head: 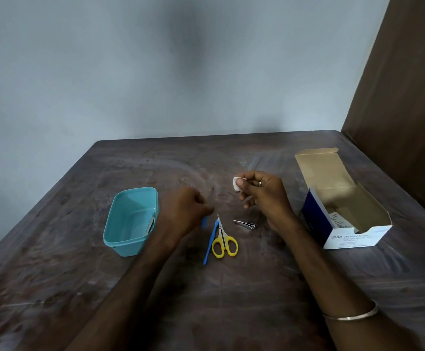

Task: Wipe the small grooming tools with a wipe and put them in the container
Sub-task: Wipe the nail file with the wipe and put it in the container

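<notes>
Head | swab box [353,239] right of right hand [264,196] | scissors [225,243] between forearms

left hand [189,210]: motion-blurred; the fingers curl away from the camera, so any grip cannot be told.
blue object [204,222]: a small piece shows at the hand's 5 o'clock, the rest is hidden and its identity is unclear.
metal tool [151,224]: inside the teal container [130,221], mostly hidden by its wall at 3 o'clock.
wipe [237,183]: partly covered by the right hand [264,196].
swab box [343,201]: small print unreadable.
</notes>
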Tool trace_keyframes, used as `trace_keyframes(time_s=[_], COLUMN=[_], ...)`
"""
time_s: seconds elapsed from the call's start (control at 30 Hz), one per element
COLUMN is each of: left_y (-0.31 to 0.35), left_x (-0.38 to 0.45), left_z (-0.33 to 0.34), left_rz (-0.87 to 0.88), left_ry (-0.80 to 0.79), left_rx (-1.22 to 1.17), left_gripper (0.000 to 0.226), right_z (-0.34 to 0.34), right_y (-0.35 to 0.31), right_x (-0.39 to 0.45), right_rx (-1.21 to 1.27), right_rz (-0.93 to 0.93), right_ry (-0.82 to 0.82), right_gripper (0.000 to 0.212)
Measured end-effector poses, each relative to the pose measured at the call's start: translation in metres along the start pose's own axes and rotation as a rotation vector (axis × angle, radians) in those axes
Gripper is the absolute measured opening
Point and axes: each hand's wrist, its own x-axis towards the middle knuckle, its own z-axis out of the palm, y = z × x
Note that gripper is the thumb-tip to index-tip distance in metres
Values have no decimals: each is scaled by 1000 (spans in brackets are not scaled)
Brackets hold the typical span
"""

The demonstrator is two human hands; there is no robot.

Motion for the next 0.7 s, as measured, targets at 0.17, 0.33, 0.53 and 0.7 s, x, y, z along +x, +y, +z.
trace_keyframes(time_s=[0.17,0.33,0.53,0.7], left_y=[6,6,0,-3], left_x=[12,25,25,25], left_z=[2,17,26,28], left_rz=[15,-1,37,57], left_ry=[130,152,58,18], left_rx=[-536,-796,-916,-933], left_gripper=[12,11,8,13], right_z=[1,4,7,9], right_y=[-1,-2,0,1], right_x=[-2,-3,-3,-4], right_rx=[-9,-11,-85,-95], right_rz=[37,29,6,-9], right_ry=[-55,-89,-76,-92], right_gripper=[5,5,7,11])
